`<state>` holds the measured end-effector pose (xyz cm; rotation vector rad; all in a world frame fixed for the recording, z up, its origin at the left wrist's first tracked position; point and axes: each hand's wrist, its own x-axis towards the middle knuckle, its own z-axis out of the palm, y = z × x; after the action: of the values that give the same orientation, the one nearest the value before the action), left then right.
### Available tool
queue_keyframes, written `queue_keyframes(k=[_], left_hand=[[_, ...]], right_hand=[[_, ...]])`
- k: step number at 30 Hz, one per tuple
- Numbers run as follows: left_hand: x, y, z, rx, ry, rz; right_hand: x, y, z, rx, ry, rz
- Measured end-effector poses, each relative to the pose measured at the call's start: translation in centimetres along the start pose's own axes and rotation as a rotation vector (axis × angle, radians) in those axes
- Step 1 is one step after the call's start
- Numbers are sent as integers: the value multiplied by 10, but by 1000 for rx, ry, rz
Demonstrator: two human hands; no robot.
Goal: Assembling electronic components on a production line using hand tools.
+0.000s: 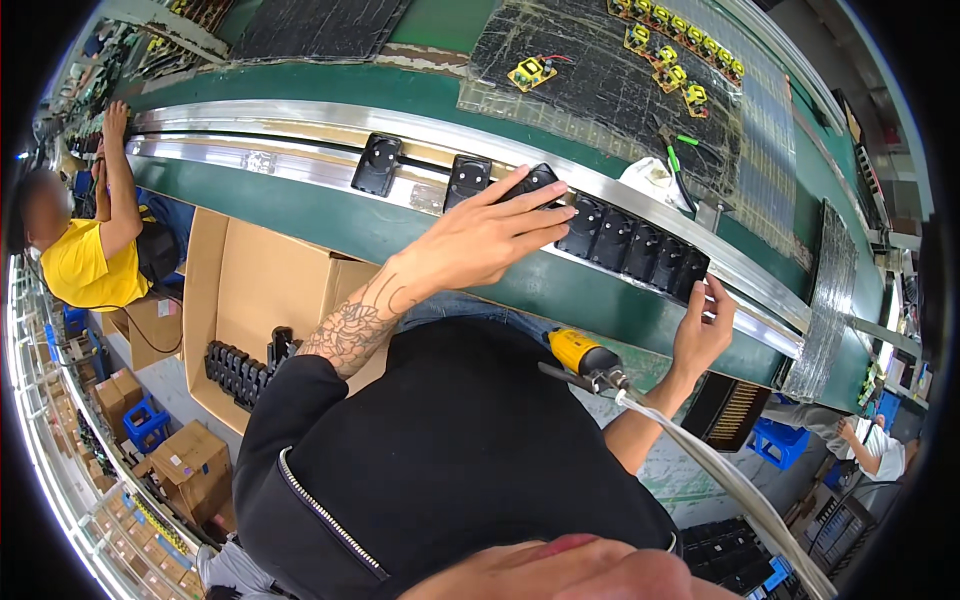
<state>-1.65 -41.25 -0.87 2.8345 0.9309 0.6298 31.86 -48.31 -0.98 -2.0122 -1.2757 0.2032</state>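
Note:
A row of black plastic housings [611, 238] lies side by side along a metal rail [420, 118] on the workbench. Over the row's left end my left hand [490, 235] stretches its fingers, the tips on a tilted black housing [540, 185]. Part of that housing is hidden under the fingers. At the row's right end my right hand [705, 325] has its fingertips against the last housing [690, 275], fingers apart. Farther left on the rail are a separate housing [377, 163] and another housing [467, 180] close to my left hand.
Several small yellow-topped circuit boards [532, 72] lie on a dark mat. Pliers with green handles [680, 160] rest beside a white cloth [650, 182]. A yellow electric screwdriver [583, 352] hangs before me. An open carton [265, 280] holds black parts. At left sits a person in yellow [95, 265].

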Motion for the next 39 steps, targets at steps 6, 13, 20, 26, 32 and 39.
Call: queue_keyframes(k=[6,13,20,26,32,39], left_hand=[[4,13,-13,-21,39,-78],[-4,30,-8,-52,-31,-297],[-8,25,-12,-43,234,-293],[-58,16,-31,-117,653,-568],[-158,13,-48,-10,852,-836],[-282,41,-18,39,1020,-1296]], right_hand=[[2,2,-4,32,-17,29],[5,7,-5,-15,-65,6],[9,13,5,47,-159,-46],[20,-30,25,337,-628,66],[18,-123,89,539,-1179,41],[-47,-249,196,760,-1496,-231]])
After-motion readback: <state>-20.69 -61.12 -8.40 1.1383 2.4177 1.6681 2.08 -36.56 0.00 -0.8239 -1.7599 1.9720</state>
